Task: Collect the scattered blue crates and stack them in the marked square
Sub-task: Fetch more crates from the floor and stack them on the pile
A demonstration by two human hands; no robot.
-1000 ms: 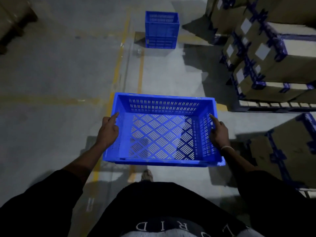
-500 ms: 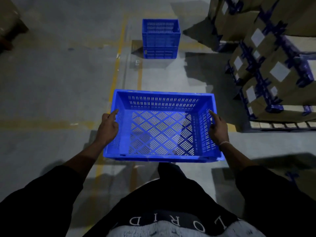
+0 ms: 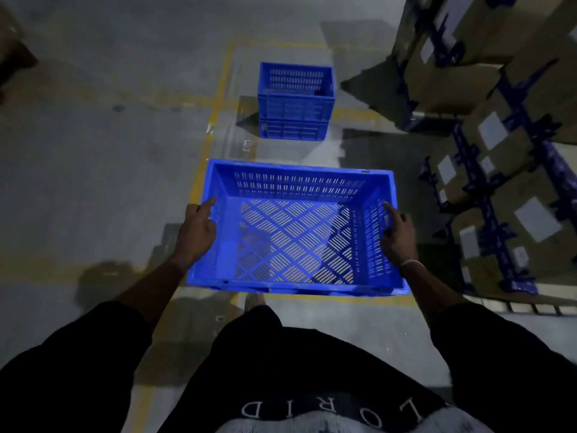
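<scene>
I carry an empty blue slotted crate (image 3: 296, 232) level in front of my waist. My left hand (image 3: 196, 231) grips its left wall, index finger stretched along the rim. My right hand (image 3: 398, 235) grips the right wall the same way. Ahead on the floor stands a stack of blue crates (image 3: 295, 103), inside a square marked with yellow floor lines (image 3: 223, 79). The stack is a short way beyond the far rim of the crate I hold.
Pallets of cardboard boxes (image 3: 505, 145) bound with blue strapping fill the right side, close to the stack and my right arm. Grey concrete floor (image 3: 93, 157) spreads to the left. One foot (image 3: 253, 301) shows under the crate.
I have walked forward: the stack of crates has come nearer and lower in view, and the boxes on the right have slid closer. Both hands keep the same hold on the crate.
</scene>
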